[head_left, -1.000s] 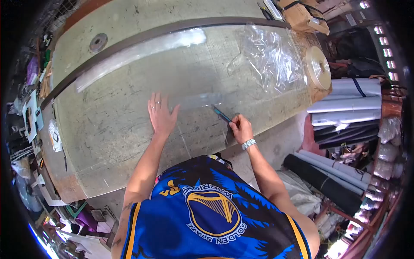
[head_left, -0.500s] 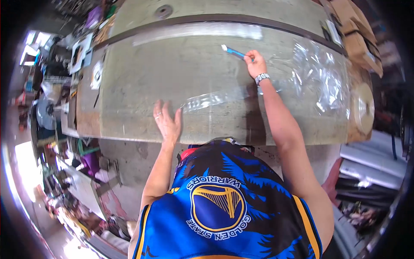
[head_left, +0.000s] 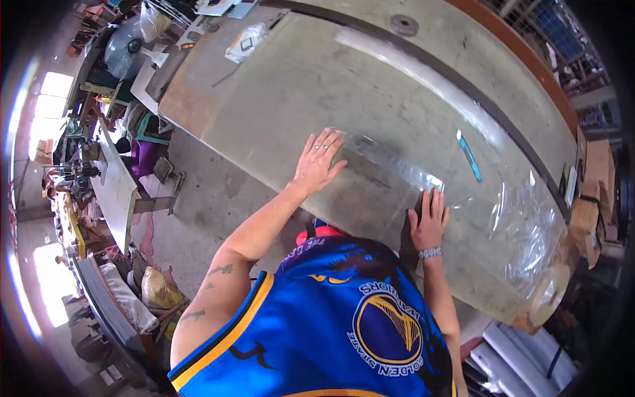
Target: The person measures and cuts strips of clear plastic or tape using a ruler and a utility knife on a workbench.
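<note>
My left hand [head_left: 321,160] lies flat on the worktable [head_left: 264,119], fingers spread, at the left end of a narrow strip of clear plastic film [head_left: 395,164]. At the strip's right end rests my right hand [head_left: 428,221], palm down with its fingers extended. Neither hand grips anything. Beyond the right hand, a blue utility knife [head_left: 468,157] lies on the table, apart from both hands. Crumpled clear plastic film [head_left: 522,228] spreads over the table's right part. Glare on the film hides some of its edges.
A long dark bar [head_left: 456,89] crosses the table toward the far side, with a round disc [head_left: 404,25] beyond it. A pale roll [head_left: 550,290] sits at the right corner, near cardboard boxes [head_left: 592,192]. At left stands a side table [head_left: 116,185].
My right hand has let go of the blue utility knife, now lying on the table, and has come down to the strip's right end. The view has turned left.
</note>
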Action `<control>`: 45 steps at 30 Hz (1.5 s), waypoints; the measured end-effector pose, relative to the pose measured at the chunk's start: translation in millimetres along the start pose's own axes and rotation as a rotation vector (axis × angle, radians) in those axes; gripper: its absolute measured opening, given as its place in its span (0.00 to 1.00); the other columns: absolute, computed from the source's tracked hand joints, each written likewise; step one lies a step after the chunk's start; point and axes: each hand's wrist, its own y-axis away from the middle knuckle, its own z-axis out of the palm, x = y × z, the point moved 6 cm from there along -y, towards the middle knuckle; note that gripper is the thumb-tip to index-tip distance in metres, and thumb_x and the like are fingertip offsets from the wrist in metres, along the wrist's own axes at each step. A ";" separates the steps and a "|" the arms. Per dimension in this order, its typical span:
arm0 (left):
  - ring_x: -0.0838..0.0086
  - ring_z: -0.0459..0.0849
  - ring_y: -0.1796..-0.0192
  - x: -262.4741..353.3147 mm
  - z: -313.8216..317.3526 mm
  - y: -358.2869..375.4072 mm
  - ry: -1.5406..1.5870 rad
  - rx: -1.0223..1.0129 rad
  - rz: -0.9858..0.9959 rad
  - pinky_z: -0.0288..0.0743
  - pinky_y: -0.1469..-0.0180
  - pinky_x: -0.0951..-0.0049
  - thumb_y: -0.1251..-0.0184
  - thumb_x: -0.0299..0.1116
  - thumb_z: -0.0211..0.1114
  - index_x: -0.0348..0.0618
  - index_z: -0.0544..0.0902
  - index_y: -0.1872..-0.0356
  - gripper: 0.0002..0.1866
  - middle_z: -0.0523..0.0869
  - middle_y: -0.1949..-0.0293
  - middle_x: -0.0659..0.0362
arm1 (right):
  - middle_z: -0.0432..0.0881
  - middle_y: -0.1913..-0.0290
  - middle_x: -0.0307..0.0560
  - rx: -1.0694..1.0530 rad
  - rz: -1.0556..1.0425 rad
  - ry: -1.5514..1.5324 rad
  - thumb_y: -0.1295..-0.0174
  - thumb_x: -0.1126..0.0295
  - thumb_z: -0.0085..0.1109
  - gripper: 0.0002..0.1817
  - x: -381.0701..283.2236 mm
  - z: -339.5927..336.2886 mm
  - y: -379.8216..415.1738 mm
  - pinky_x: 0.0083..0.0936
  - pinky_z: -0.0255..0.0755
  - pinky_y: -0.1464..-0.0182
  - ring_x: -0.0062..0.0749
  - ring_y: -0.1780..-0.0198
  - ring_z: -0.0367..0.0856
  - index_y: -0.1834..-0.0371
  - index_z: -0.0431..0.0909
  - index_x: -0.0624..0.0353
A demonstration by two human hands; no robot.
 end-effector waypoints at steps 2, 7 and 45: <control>0.58 0.61 0.17 -37.6 -11.8 -19.7 -0.013 0.016 -0.003 0.53 0.18 0.45 0.25 0.49 0.63 0.46 0.76 0.30 0.29 0.71 0.23 0.56 | 0.54 0.14 0.53 -0.010 -0.011 0.005 0.28 0.52 0.61 0.40 -23.1 6.8 -15.5 0.60 0.45 0.19 0.51 0.14 0.49 0.17 0.60 0.56; 0.59 0.64 0.18 -140.7 -53.2 -42.4 -0.036 0.081 -0.105 0.55 0.19 0.45 0.26 0.45 0.66 0.46 0.79 0.34 0.25 0.74 0.25 0.56 | 0.56 0.15 0.53 -0.098 -0.067 0.025 0.29 0.49 0.60 0.41 -102.4 20.5 -65.8 0.60 0.46 0.19 0.51 0.15 0.52 0.18 0.60 0.57; 0.49 0.69 0.23 -275.1 -102.8 -51.2 -0.201 0.208 -0.035 0.61 0.23 0.49 0.24 0.40 0.65 0.39 0.81 0.37 0.21 0.77 0.28 0.48 | 0.67 0.20 0.55 0.192 0.867 0.144 0.21 0.41 0.38 0.37 149.0 -12.3 -52.0 0.55 0.52 0.21 0.50 0.19 0.62 0.22 0.67 0.59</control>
